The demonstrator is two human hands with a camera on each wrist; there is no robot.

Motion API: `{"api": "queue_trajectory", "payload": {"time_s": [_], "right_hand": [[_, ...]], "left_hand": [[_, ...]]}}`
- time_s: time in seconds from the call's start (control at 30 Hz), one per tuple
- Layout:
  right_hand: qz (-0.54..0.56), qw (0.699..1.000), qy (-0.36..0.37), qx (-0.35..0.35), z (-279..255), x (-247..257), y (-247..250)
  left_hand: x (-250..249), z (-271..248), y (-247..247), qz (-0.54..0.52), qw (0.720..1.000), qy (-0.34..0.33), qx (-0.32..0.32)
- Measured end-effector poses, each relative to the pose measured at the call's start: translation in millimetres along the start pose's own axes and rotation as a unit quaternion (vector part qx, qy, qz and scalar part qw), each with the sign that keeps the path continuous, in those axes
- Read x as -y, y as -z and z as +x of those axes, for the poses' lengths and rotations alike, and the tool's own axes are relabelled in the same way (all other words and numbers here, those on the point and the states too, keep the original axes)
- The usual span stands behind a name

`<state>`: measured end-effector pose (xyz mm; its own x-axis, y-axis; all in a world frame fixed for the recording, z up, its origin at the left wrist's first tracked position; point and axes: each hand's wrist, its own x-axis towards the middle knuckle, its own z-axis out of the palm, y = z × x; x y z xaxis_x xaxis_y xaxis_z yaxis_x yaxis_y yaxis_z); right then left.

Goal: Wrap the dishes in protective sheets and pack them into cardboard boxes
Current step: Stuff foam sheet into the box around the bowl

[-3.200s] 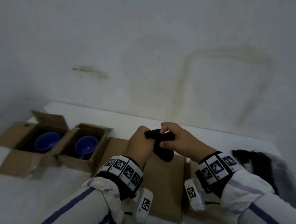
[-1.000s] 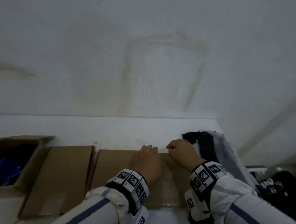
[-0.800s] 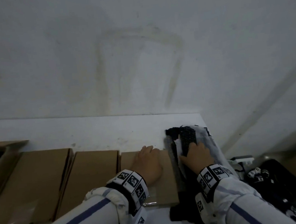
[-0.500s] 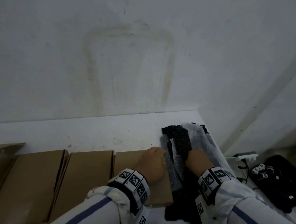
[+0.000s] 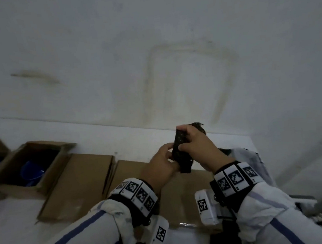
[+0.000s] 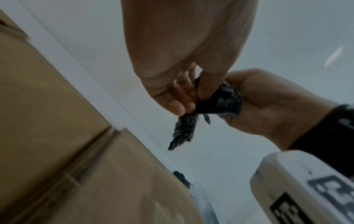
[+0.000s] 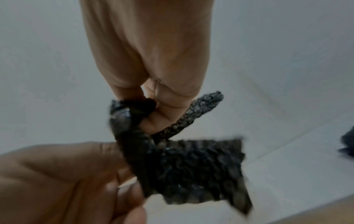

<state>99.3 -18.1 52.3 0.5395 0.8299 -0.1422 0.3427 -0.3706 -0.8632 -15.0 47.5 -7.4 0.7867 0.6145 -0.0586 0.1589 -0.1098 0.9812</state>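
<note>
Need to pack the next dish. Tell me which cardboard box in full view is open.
The open box at the left, holding a blue bowl; the two boxes to its right are flat and shut.

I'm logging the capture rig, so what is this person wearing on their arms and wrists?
White sleeves with a blue stripe along each arm. Each wrist carries a black band faced with white tiles printed with black square codes, plus a white camera pod underneath bearing its own code. Hands are bare.

A dark bubbled protective sheet (image 5: 181, 151) is held up, folded, above closed cardboard boxes (image 5: 77, 186); blue dishes (image 5: 31, 172) sit in open ones.
</note>
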Motion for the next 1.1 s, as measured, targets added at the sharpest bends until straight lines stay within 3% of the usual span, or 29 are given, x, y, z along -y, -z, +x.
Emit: {"api": "queue_trajectory", "payload": {"time_s": [0.13, 0.23, 0.3, 0.43, 0.6, 0.7, 0.8, 0.93, 1.1], "right_hand": [[-0.096, 0.989, 0.084, 0.081, 14, 37, -60], [-0.167, 0.954, 0.127, 0.213, 24, 64, -110], [-0.223, 0.927, 0.149, 0.26, 30, 78, -144], [-0.329, 0.887, 0.236, 0.224, 42, 105, -213], [-0.22, 0.93, 0.187, 0.227, 52, 125, -280], [-0.119, 0.966, 0.139, 0.184, 54, 132, -312], [-0.086, 0.976, 0.129, 0.151, 53, 133, -336], [-0.182, 0.952, 0.154, 0.195, 45, 131, -364], [-0.282, 0.901, 0.209, 0.253, 39, 129, -384]], "left_hand": [[6, -23, 70, -0.112, 0.987, 0.058, -0.101], [17, -42, 122, -0.17, 0.965, 0.077, -0.182], [26, -56, 155, -0.181, 0.955, 0.084, -0.217], [42, -87, 212, -0.135, 0.951, 0.087, -0.264], [67, -118, 261, -0.168, 0.926, 0.114, -0.319], [82, -129, 283, -0.207, 0.898, 0.145, -0.359], [99, -134, 296, -0.165, 0.895, 0.186, -0.37], [111, -137, 305, -0.149, 0.876, 0.226, -0.4], [115, -137, 310, -0.058, 0.887, 0.213, -0.406]]}}
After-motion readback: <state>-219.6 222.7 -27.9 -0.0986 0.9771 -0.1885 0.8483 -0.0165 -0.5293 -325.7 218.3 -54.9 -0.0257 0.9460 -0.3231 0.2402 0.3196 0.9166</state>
